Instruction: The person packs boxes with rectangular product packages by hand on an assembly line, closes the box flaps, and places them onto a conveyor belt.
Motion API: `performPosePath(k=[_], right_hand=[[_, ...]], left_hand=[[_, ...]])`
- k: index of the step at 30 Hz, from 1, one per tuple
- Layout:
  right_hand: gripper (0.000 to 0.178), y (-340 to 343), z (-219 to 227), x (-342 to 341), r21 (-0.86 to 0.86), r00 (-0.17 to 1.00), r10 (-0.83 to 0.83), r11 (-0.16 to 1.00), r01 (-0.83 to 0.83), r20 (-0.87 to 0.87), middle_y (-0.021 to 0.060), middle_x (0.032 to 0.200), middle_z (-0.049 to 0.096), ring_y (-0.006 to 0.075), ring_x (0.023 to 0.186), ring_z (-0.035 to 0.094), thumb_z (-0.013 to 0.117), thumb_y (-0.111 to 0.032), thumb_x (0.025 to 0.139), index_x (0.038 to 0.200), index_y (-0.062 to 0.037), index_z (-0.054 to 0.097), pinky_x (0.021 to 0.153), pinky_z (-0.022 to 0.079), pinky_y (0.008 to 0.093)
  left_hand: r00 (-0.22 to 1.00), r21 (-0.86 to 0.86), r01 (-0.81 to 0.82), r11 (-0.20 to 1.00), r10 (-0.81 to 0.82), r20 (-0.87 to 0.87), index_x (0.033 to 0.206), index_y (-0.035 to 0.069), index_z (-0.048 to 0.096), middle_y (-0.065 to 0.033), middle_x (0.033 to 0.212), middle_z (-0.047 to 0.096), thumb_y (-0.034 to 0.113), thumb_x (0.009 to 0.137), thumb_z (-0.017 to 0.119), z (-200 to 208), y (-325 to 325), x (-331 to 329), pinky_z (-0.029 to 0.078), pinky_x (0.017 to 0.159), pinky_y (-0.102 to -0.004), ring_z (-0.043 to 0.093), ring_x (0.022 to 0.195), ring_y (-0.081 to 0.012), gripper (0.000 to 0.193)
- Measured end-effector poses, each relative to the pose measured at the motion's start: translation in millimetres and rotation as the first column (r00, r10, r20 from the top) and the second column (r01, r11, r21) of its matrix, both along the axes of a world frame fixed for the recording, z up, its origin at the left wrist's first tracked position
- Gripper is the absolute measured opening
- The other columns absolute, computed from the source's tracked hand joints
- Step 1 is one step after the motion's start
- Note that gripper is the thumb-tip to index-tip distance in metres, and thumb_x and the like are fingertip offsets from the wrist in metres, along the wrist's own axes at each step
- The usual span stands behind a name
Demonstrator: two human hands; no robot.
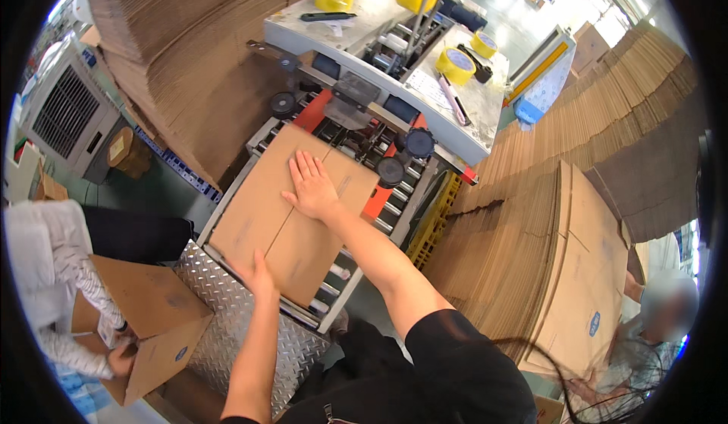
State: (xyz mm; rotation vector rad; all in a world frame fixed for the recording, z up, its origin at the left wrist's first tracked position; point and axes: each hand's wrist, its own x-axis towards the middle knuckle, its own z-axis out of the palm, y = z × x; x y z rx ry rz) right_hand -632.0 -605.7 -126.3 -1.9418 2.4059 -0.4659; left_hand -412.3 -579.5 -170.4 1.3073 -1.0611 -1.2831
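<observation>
A closed cardboard box (254,197) lies on the roller conveyor (327,291) in front of me, its top flaps meeting at a centre seam. My right hand (312,189) rests flat on the top across that seam, fingers stretched and a little spread. At the box's near side is my left hand (259,278), its thumb over the top edge and its fingers stretched along the side. Just past the box stands the carton sealing machine (356,90), with black knobs (418,143) and red guides beside the rollers.
Yellow tape rolls (455,66) and a box cutter (327,16) sit on the machine. Flattened cardboard stacks (485,250) rise on both sides. At left, a co-worker's hands (121,356) reach into an open carton (163,318) beside a metal tread plate (227,310). Another person is at far right.
</observation>
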Motion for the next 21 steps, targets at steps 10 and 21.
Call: performPosePath(k=[10,21], right_hand=[[0.067,193,-57,101,-0.328,0.84,0.195,0.944,-0.021,0.507,0.0264,0.138,0.028,0.0402,0.131,0.025,0.065,-0.01,0.069,0.128,0.0028,0.036,0.105,0.027,0.0458],[0.053,109,96,38,-0.616,0.768,0.37,0.786,0.04,0.522,0.0199,0.124,0.046,0.0366,0.115,0.044,0.063,-0.008,0.074,0.123,0.0003,0.046,0.096,0.037,0.0429]], left_hand=[[0.959,0.167,0.246,0.955,-0.214,-0.186,0.143,0.011,0.011,-0.016,0.14,0.03,0.013,0.09,0.049,26,-127,-91,0.034,0.1,-0.0386,0.039,0.12,-0.0286,0.065],[0.979,0.181,0.106,0.978,-0.071,-0.19,0.138,0.003,0.026,-0.0183,0.138,0.032,0.021,0.09,0.045,20,-116,-217,0.032,0.102,-0.0433,0.039,0.121,-0.0304,0.054]])
